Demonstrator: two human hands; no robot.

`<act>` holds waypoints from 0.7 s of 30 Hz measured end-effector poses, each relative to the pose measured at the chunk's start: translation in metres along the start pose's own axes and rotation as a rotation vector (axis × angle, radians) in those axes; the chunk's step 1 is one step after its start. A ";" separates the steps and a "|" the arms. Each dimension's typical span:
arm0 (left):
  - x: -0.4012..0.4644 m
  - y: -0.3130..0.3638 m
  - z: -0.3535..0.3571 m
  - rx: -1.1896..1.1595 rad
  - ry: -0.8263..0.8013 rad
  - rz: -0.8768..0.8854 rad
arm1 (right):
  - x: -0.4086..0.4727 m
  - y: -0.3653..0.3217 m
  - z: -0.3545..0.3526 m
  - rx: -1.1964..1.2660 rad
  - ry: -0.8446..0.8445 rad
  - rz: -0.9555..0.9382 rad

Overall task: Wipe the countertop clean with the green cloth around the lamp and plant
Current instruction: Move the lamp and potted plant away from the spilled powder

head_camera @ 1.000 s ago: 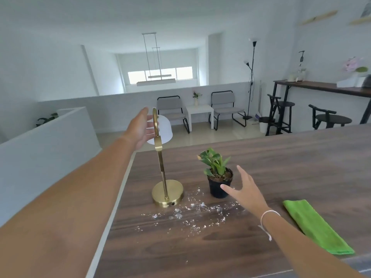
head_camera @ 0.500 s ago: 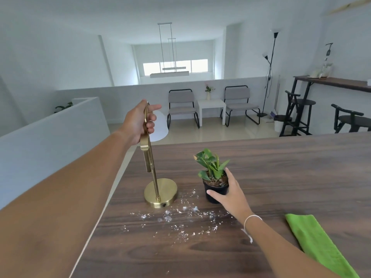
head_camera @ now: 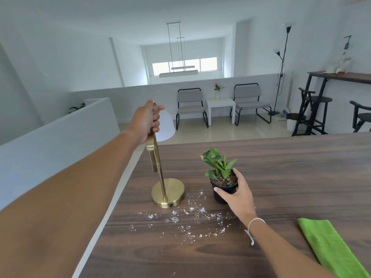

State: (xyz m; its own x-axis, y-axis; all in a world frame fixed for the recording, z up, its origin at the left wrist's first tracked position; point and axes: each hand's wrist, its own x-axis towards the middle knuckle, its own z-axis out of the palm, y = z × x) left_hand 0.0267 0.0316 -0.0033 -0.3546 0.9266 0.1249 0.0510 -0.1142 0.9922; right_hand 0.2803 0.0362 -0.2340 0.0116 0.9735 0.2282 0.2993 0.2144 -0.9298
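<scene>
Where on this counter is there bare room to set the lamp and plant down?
Bare wood stretches behind the plant pot and to its right, above the green cloth. Crowded: white crumbs litter the countertop in front of the lamp.

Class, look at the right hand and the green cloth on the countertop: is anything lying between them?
Nothing visible does. The right hand grips the plant pot; bare countertop separates it from the green cloth.

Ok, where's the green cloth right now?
The green cloth lies flat on the countertop at the head view's lower right, right of the right hand, untouched.
</scene>
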 end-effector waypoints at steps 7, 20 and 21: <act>0.014 0.014 0.005 -0.058 0.021 0.043 | 0.032 -0.012 -0.005 0.022 -0.003 -0.046; 0.092 0.034 0.016 -0.034 -0.008 0.070 | 0.118 -0.021 0.018 0.018 -0.047 -0.062; 0.102 0.031 0.017 -0.032 -0.023 0.071 | 0.125 -0.020 0.023 0.020 -0.039 -0.061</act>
State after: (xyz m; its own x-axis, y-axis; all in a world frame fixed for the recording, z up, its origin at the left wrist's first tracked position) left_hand 0.0078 0.1282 0.0397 -0.3296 0.9238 0.1949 0.0449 -0.1908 0.9806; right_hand 0.2534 0.1549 -0.1933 -0.0432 0.9610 0.2733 0.2789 0.2743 -0.9203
